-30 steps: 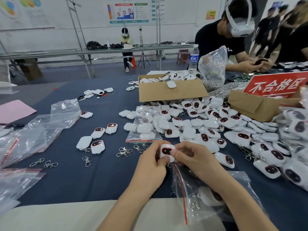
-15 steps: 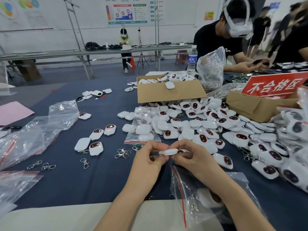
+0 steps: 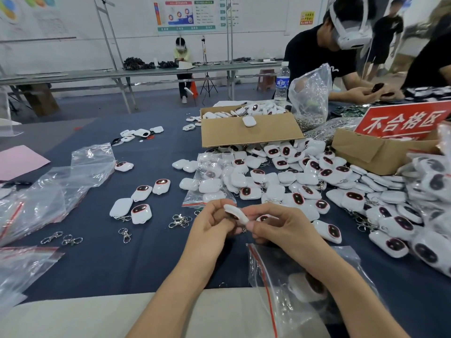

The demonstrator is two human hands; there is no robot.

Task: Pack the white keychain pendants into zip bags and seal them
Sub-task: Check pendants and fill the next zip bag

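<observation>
Both hands hold one white keychain pendant [image 3: 236,213] just above the blue table, tilted edge-up. My left hand [image 3: 211,222] pinches its left side and my right hand [image 3: 278,225] pinches its right end. Under my right forearm lies a clear zip bag [image 3: 275,276] with a red seal strip and a pendant [image 3: 306,287] inside. A big heap of white pendants [image 3: 305,179] with dark red faces covers the table to the right. A filled zip bag [image 3: 210,181] lies just beyond my hands.
Empty zip bags [image 3: 56,184] are piled at the left, with loose metal clasps [image 3: 180,220] and a few pendants [image 3: 141,211] between. Cardboard boxes [image 3: 249,132] and a red sign [image 3: 400,123] stand behind. People work at the far right.
The pendant has turned in my fingers, from face-up to flat edge-on to tilted on its edge. Both hands stayed in place above the table.
</observation>
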